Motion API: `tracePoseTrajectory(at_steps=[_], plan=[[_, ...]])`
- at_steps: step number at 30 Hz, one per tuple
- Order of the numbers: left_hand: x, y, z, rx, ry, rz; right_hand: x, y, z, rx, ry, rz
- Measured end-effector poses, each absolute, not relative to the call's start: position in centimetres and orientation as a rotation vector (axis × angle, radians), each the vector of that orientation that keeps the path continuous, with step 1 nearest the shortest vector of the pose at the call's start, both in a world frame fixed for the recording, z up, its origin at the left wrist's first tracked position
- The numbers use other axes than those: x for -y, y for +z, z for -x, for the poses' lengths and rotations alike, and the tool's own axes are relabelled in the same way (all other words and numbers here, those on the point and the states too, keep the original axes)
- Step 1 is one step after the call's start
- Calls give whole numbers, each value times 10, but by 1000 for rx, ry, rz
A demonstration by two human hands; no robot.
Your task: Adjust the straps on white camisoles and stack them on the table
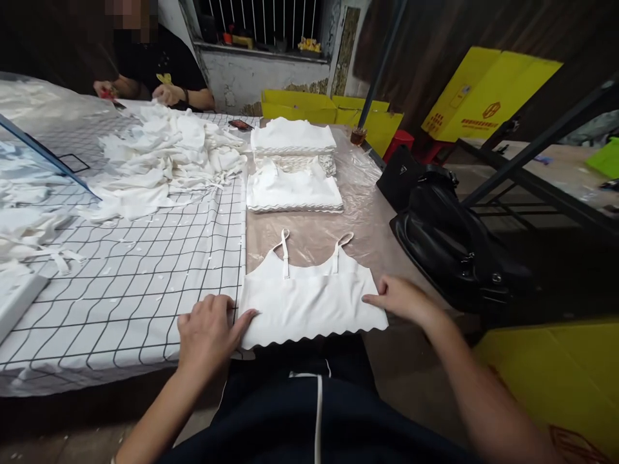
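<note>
A white camisole top (309,303) with thin straps and a wavy hem lies flat at the table's front edge, straps pointing away from me. My left hand (207,332) is open at its left side, the thumb on the fabric and the fingers resting on the checked tablecloth. At the right edge, my right hand (401,299) has its thumb on top of the camisole and its other fingers curled, pinching the side. Beyond it sit a nearer stack of folded white tops (294,190) and a farther stack (293,136).
A heap of white garments (178,148) covers the back of the checked tablecloth (193,238). Black bags (445,232) lie at the right edge. Yellow boxes (488,96) stand behind. A co-worker (164,71) sits at the far left, hands holding small items. Blue-grey poles (382,64) rise nearby.
</note>
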State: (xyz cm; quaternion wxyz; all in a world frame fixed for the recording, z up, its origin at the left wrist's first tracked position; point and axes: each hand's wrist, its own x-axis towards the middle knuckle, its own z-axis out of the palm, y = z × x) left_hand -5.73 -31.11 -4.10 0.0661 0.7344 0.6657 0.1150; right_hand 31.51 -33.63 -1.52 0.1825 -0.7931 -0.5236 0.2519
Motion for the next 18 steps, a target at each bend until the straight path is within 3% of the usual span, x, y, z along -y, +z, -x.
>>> tracePoseTrajectory(at_steps=[3, 8, 12, 18], plan=[[313, -41, 49, -1850, 561, -2039, 358, -18, -305, 1389, 749, 2138], [296, -22, 46, -1368, 890, -1223, 347, 6, -305, 870, 1110, 1680], [240, 22, 52, -1130, 851, -848, 282, 45, -312, 771, 1139, 1513], [90, 125, 31, -1158, 1153, -979, 139, 138, -306, 860, 1000, 1346]])
